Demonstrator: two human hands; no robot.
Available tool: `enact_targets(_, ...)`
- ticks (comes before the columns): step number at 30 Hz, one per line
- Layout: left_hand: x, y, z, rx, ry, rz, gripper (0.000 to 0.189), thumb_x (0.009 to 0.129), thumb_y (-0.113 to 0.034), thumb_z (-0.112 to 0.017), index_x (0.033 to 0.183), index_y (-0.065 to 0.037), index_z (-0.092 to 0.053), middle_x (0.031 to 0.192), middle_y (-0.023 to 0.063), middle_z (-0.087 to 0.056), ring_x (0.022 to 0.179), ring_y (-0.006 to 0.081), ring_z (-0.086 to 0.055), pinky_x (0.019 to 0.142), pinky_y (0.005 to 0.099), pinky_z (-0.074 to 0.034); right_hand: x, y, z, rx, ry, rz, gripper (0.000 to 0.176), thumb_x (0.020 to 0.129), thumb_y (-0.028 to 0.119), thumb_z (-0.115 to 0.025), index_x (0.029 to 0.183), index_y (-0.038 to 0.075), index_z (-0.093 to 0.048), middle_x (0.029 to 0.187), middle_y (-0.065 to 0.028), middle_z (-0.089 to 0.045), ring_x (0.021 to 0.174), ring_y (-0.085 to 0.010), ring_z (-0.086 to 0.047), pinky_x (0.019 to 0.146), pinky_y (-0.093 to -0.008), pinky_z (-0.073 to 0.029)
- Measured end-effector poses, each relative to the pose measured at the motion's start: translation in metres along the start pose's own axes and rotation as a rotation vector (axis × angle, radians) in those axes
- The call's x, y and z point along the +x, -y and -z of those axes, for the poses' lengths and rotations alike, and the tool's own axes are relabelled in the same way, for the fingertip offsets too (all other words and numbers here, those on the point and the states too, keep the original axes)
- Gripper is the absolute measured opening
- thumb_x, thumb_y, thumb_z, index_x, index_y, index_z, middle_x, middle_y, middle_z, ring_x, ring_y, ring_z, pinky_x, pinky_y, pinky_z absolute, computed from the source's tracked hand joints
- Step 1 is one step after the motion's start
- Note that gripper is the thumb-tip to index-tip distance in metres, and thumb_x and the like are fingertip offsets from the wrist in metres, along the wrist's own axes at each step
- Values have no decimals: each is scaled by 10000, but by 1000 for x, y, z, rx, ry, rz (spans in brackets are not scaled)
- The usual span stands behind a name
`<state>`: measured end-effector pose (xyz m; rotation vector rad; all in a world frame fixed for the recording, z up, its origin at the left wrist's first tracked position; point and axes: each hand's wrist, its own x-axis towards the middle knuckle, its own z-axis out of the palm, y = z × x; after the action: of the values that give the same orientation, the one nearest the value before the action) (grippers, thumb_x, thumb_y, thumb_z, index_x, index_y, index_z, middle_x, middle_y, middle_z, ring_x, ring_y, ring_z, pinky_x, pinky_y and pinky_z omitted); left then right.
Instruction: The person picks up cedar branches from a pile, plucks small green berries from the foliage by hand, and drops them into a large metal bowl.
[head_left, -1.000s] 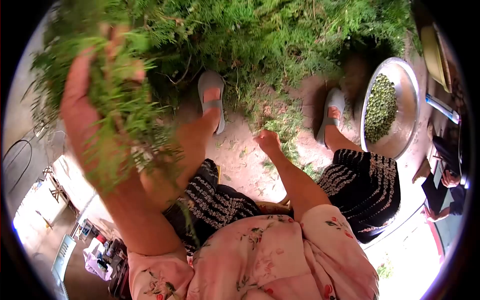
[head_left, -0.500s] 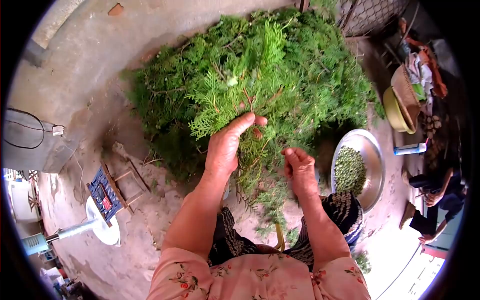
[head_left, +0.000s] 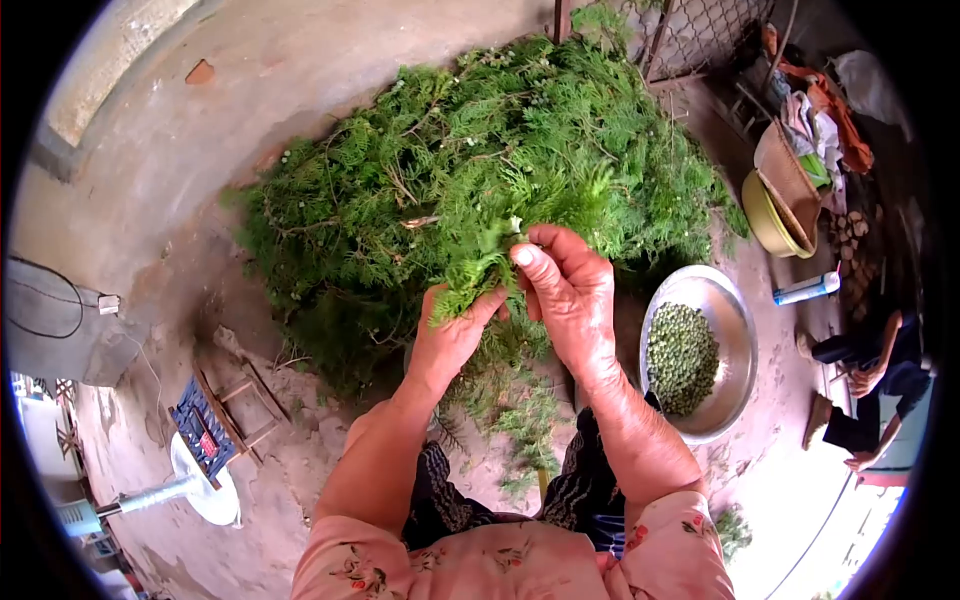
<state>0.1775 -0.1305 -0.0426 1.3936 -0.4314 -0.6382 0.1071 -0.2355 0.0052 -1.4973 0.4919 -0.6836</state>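
My left hand (head_left: 450, 335) is closed around a leafy green cypress sprig (head_left: 475, 270), holding it in front of the pile. Right beside it, my right hand (head_left: 575, 295) pinches with thumb and forefinger at a small pale-green cone (head_left: 515, 225) on the sprig; the fingertips partly hide the contact. Behind both hands lies a big heap of cypress branches (head_left: 400, 170) with small cones scattered in it. To the right, a metal basin (head_left: 738, 350) holds many small green cones (head_left: 682, 360).
A small stool (head_left: 215, 425) and a white-based fan (head_left: 205, 480) stand at left. At right are a yellow basin (head_left: 765, 215) with a woven basket (head_left: 790, 180), a blue-white tube-like object (head_left: 805, 288), and a seated person (head_left: 870, 390). Wire mesh (head_left: 710, 35) stands behind.
My right hand has moved up and left from beside the basin to the sprig, closing on it. My left hand has lowered slightly, bringing the sprig nearer. The view has shifted a little.
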Motion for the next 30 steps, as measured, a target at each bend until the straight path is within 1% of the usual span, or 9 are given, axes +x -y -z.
enact_targets(3,6,22,1,48,117,-171,111,816,-42,-606,911,13,-623,779,42,-623,643,92,-548,551,241,-438,0,-11,11,84,-3,-112,216,805,188,-661,749,7,-558,524,29,-473,428,-22,-392,377,-189,-307)
enact_targets(7,8,25,-4,-348,52,151,185,791,18,-606,970,66,-612,797,50,-626,627,99,-539,538,236,-430,3,-19,30,183,-94,-80,180,802,157,-659,745,8,-574,555,29,-486,430,-34,-394,377,-180,-311)
enact_targets(10,-1,24,-10,-288,157,-1,139,820,-28,-591,943,27,-627,793,48,-622,614,109,-527,534,249,-433,13,-7,50,-70,-378,-30,160,849,188,-604,789,40,-609,592,20,-524,434,-36,-401,379,-171,-304)
enact_targets(14,-1,-1,-11,376,163,54,135,852,-172,-583,883,-50,-631,655,19,-593,594,99,-487,556,253,-379,30,-7,89,488,-341,-19,162,822,202,-631,867,52,-590,651,-21,-566,457,-69,-441,383,-195,-319)
enact_targets(18,4,7,-23,176,56,38,186,814,-190,-626,920,-41,-595,623,-7,-548,599,102,-476,599,252,-346,25,5,79,902,-270,-220,92,823,120,-594,867,46,-562,705,-65,-557,477,-128,-455,398,-215,-338)
enact_targets(20,6,9,-23,109,48,123,175,802,-153,-639,930,-41,-597,653,-3,-568,604,102,-488,607,254,-366,21,2,88,998,7,-128,105,838,140,-591,890,51,-568,711,-56,-564,478,-114,-464,388,-209,-340)
enact_targets(24,5,10,-27,34,36,185,155,809,-153,-631,915,-44,-606,695,6,-589,592,99,-488,589,259,-379,13,-5,68,163,-105,-92,127,835,131,-607,931,50,-623,653,5,-548,450,-25,-412,375,-169,-308)
enact_targets(26,5,12,-28,6,33,219,182,791,-96,-651,948,-24,-592,779,16,-598,608,112,-513,610,260,-405,16,-19,69,-152,-87,-17,251,799,109,-645,1029,16,-610,745,-26,-617,602,-73,-536,538,-208,-443)
enact_targets(30,6,13,-30,190,42,135,177,795,-119,-652,929,-22,-589,739,17,-591,590,114,-515,575,256,-395,20,-35,69,-263,-3,135,239,799,110,-643,1013,8,-619,931,-119,-651,814,-169,-627,705,-273,-492)
